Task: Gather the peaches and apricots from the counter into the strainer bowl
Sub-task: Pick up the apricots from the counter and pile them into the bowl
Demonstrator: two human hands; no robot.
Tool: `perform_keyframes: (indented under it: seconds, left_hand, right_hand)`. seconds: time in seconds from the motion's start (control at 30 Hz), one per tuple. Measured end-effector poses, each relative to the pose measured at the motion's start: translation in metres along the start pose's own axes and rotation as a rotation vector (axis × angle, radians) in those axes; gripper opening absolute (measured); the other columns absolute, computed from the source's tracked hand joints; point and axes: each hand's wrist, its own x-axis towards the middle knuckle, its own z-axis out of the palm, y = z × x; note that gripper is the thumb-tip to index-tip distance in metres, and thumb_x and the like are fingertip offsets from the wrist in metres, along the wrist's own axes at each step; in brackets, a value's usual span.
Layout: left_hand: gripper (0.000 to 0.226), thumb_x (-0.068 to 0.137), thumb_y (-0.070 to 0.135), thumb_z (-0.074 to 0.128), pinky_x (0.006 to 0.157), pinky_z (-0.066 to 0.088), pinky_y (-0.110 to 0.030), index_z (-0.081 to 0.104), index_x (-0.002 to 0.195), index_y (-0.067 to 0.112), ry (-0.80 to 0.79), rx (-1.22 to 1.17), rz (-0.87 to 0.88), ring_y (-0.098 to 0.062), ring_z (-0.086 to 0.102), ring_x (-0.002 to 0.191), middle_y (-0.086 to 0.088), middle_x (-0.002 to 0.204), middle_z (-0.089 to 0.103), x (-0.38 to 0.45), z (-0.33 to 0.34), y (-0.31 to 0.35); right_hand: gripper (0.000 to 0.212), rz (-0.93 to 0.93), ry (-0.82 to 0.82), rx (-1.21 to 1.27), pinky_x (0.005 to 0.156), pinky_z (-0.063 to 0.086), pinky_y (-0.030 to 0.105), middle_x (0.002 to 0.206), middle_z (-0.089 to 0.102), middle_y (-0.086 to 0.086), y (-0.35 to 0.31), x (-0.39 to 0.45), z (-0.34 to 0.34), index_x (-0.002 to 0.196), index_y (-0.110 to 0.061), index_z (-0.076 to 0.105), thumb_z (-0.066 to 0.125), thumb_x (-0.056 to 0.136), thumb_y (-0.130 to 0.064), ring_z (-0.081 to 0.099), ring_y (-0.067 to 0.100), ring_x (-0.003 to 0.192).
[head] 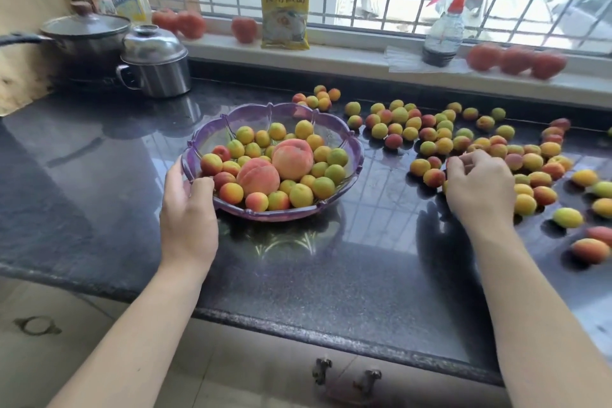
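Note:
A purple strainer bowl (351, 146) stands on the dark counter (99, 175), holding two peaches (293, 157) and several small apricots. My left hand (187, 212) grips the bowl's near left rim, thumb inside. Several loose apricots (443, 134) lie scattered over the counter to the right of the bowl. My right hand (478, 187) is down among them with curled fingers over apricots; what it holds is hidden under the palm.
A lidded pan (86, 33) and a steel pot (155, 60) stand at the back left. On the windowsill sit tomatoes (516, 60), a yellow packet (286, 10) and a spray bottle (443, 33). The counter's front edge runs below my forearms.

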Motion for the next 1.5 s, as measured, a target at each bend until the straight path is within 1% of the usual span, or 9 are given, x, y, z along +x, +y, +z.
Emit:
perform_keyframes:
  seconds: [0.17,0.47,0.6,0.77,0.9,1.07,1.23,1.37,1.5]
  left_hand:
    - [0.049,0.092,0.052,0.047,0.108,0.055,-0.053,0.057,0.139,0.042,-0.014,0.006,-0.007,-0.014,0.066,0.122,0.014,0.129,0.07,0.0,-0.001,0.0]
    - [0.048,0.095,0.043,0.045,0.108,0.055,-0.05,0.056,0.141,0.04,-0.011,0.011,-0.002,-0.01,0.065,0.121,0.016,0.128,0.068,-0.001,0.0,0.002]
    - [0.05,0.095,0.045,0.045,0.108,0.055,-0.05,0.055,0.143,0.038,-0.008,0.017,-0.009,-0.01,0.065,0.121,0.015,0.129,0.069,-0.001,0.0,0.002]
    - [0.045,0.096,0.043,0.045,0.105,0.056,-0.045,0.057,0.139,0.039,-0.004,0.022,-0.014,-0.006,0.065,0.115,0.019,0.121,0.069,-0.003,0.001,0.004]
    - [0.049,0.097,0.04,0.043,0.1,0.058,-0.04,0.053,0.145,0.035,-0.007,0.038,-0.01,-0.006,0.065,0.114,0.014,0.127,0.068,-0.003,0.001,0.005]
    - [0.054,0.096,0.043,0.042,0.102,0.059,-0.042,0.049,0.149,0.035,-0.023,0.056,-0.006,-0.01,0.063,0.121,0.008,0.137,0.064,-0.002,0.0,0.004]
    - [0.059,0.094,0.05,0.04,0.086,0.056,-0.025,0.046,0.151,0.037,-0.045,0.057,-0.015,-0.005,0.063,0.116,0.012,0.138,0.063,-0.001,-0.001,0.002]
    - [0.058,0.091,0.047,0.041,0.088,0.056,-0.027,0.051,0.147,0.035,-0.026,0.049,-0.009,-0.004,0.064,0.113,0.013,0.131,0.067,0.0,-0.001,0.001]
    - [0.06,0.091,0.048,0.041,0.082,0.05,-0.019,0.05,0.149,0.035,-0.015,0.036,-0.004,-0.003,0.064,0.113,0.013,0.133,0.066,0.002,0.0,-0.001]
  right_hand:
    - [0.036,0.066,0.04,-0.04,0.08,0.037,0.035,0.118,0.058,0.022,0.01,0.004,-0.011,0.114,-0.005,0.067,0.042,0.105,-0.028,0.055,0.037,0.103]
    - [0.035,0.053,-0.396,-0.122,0.072,0.042,0.031,0.115,0.062,0.011,0.006,0.0,-0.013,0.129,-0.016,0.063,0.066,0.097,-0.029,0.054,0.025,0.092]
    - [0.033,0.074,-0.219,-0.108,0.073,0.043,0.032,0.117,0.064,0.013,0.004,0.001,-0.015,0.125,-0.013,0.063,0.067,0.094,-0.025,0.058,0.029,0.098]
    - [0.023,-0.07,-0.04,0.318,0.069,0.049,0.024,0.106,0.066,0.003,-0.017,-0.014,-0.019,0.118,-0.018,0.063,0.058,0.096,-0.025,0.064,0.021,0.093]
    - [0.016,-0.198,-0.201,0.482,0.068,0.057,0.029,0.099,0.068,-0.001,-0.043,-0.03,-0.011,0.113,-0.024,0.062,0.061,0.097,-0.025,0.07,0.019,0.083]
    - [0.018,-0.335,-0.544,0.621,0.082,0.056,0.024,0.115,0.062,-0.02,-0.099,-0.036,-0.026,0.112,-0.032,0.065,0.065,0.097,-0.022,0.067,0.005,0.1]
    - [0.021,-0.475,-0.955,0.473,0.076,0.057,0.018,0.112,0.067,-0.018,-0.149,-0.041,-0.03,0.115,-0.039,0.069,0.065,0.097,-0.03,0.07,0.0,0.092]
    - [0.024,-0.55,-1.11,0.255,0.086,0.055,0.022,0.113,0.066,-0.017,-0.171,-0.048,-0.023,0.122,-0.04,0.067,0.055,0.103,-0.032,0.068,0.002,0.094]
    - [0.022,-0.565,-1.257,0.042,0.073,0.046,0.008,0.117,0.053,-0.025,-0.181,-0.054,-0.021,0.121,-0.039,0.067,0.058,0.1,-0.04,0.06,-0.001,0.1]
